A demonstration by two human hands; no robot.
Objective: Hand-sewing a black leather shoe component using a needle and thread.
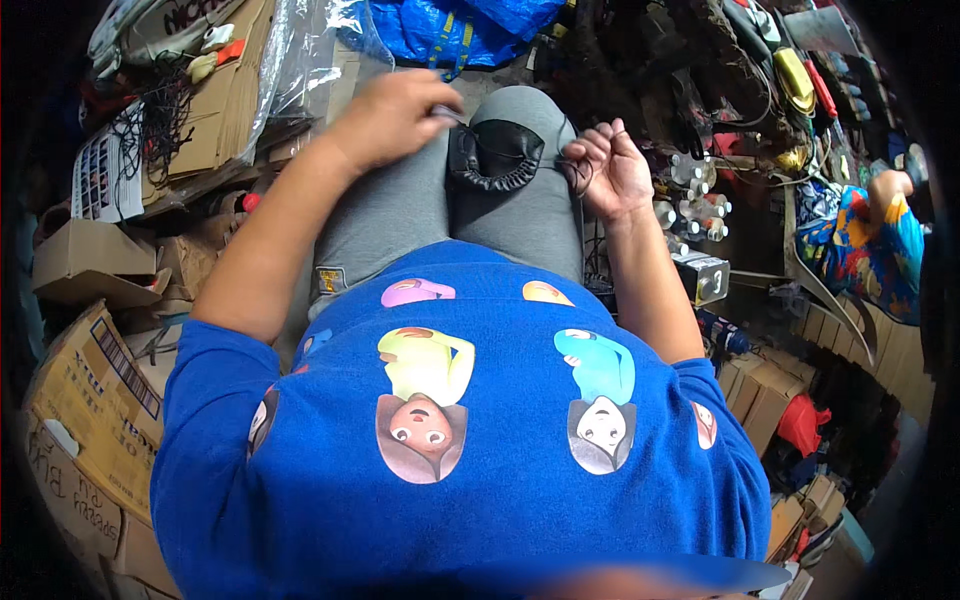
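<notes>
On my grey-trousered lap lies a small black leather-like piece with a gathered, ruched edge along its near side and an open middle; I cannot tell its exact kind. My left hand is closed just left of it, fingers curled. A small greyish thing shows at those fingertips, too small to name. To the right of the piece, my right hand is raised with its fingers pinched on a thin black cord, which appears to run toward the piece.
A blue plastic bag lies beyond my knees. Flattened cardboard and boxes crowd the left. Several clear bottles stand to the right, beneath cluttered tools. At the far right, another person's arm shows beside colourful cloth.
</notes>
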